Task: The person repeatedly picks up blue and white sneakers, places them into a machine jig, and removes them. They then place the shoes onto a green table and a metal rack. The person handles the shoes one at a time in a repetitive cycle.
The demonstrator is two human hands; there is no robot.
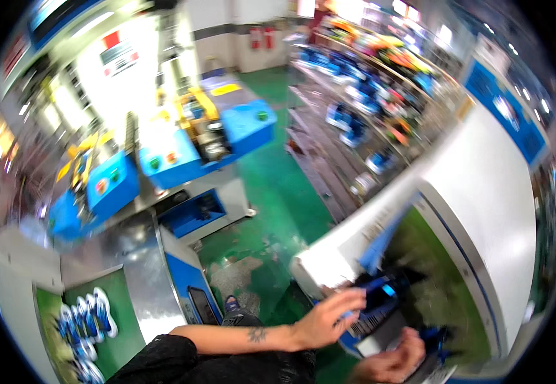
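A blue and black shoe (375,312) with white markings lies between my hands at the opening of a white machine. My left hand (329,318) reaches across from the lower left, its bent fingers at the shoe's near edge. My right hand (396,360) is curled just beside the shoe's pale lower part; blur hides what lies in its fingers. More blue and black shoes (437,342) sit partly hidden behind the right hand. They rest by the machine's green lining (467,281).
At left stands a machine with blue button boxes (114,182). Below it, several blue-white shoes (91,315) lie on a green surface beside a metal plate (140,269). A rack (319,169) of shoes stands ahead right. The white machine (483,160) bounds my right.
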